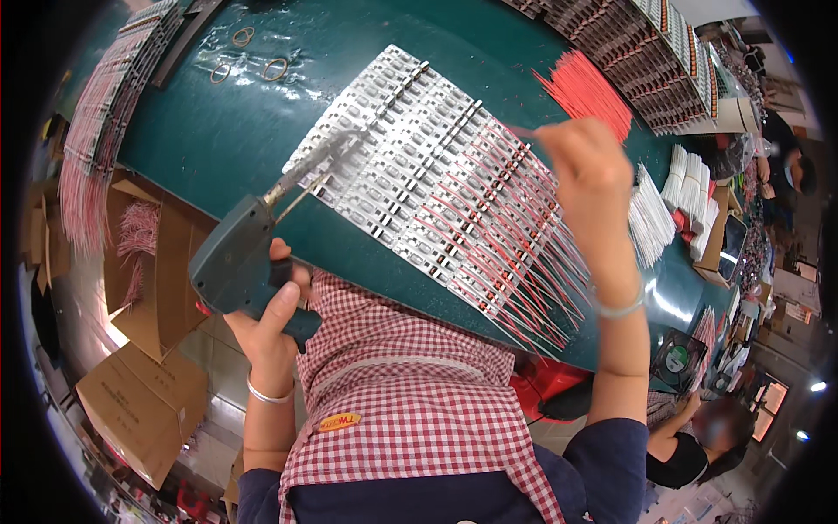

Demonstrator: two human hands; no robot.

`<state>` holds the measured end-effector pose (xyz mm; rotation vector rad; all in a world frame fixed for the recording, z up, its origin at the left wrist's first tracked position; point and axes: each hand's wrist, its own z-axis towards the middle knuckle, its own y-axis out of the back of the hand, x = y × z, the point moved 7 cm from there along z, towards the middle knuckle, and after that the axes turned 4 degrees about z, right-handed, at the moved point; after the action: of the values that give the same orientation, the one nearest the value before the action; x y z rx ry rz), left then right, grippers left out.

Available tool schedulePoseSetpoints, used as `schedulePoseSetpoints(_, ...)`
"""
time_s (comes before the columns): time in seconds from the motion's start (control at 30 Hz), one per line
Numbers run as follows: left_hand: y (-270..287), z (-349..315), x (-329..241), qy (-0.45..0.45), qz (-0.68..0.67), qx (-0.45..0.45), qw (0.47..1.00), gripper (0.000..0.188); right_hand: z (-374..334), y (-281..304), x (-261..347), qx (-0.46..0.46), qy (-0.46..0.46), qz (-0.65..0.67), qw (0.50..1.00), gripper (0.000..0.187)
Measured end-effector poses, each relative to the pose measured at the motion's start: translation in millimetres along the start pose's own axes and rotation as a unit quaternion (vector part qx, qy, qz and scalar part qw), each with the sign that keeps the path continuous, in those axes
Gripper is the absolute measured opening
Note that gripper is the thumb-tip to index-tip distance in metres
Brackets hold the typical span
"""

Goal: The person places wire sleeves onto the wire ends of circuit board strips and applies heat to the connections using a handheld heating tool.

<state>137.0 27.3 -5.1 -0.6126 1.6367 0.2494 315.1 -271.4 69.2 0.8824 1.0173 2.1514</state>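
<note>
My left hand is wrapped round the grip of a dark teal soldering gun. The gun's metal tip angles up over a panel of white-silver parts set in rows on the table. Over the panel's right edge, my right hand is closed in a pinch, smeared by motion. A thin red wire seems to stick out leftward from its fingertips. Red and white wires are attached along the panel's right rows and fan out toward the table's near edge.
Loose red wires lie beyond my right hand, with white wire bundles to the right. Stacked panels stand at the back right, wired panels at the left. Rubber bands lie on the green table. Cardboard boxes stand lower left.
</note>
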Motion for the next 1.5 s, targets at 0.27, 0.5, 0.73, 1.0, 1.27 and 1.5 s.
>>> schedulePoseSetpoints(0.27, 33, -49, 14, 0.016, 0.119, 0.029, 0.992, 0.059, -69, -48, 90, 0.013, -0.049, 0.191, 0.98, 0.02)
schedulePoseSetpoints(0.5, 24, -75, 14, 0.056, 0.238, 0.123, 0.962, 0.028, -90, -45, 94, -0.023, -0.072, 0.173, 0.982, 0.024)
schedulePoseSetpoints(0.73, 14, -68, 7, -0.057, 0.348, 0.148, 0.924, 0.021, -93, -45, 92, -0.02, -0.095, 0.18, 0.979, 0.025)
schedulePoseSetpoints(1.0, 11, -68, 13, -0.07, 0.35, 0.163, 0.92, 0.025, -92, -42, 92, -0.023, -0.111, 0.182, 0.977, 0.021)
schedulePoseSetpoints(1.27, 0, -63, 5, -0.113, 0.378, 0.186, 0.9, 0.028, -94, -44, 91, -0.023, -0.109, 0.192, 0.975, 0.023)
schedulePoseSetpoints(1.5, 4, -64, 10, -0.094, 0.369, 0.184, 0.906, 0.025, -94, -44, 90, -0.02, -0.116, 0.199, 0.973, 0.023)
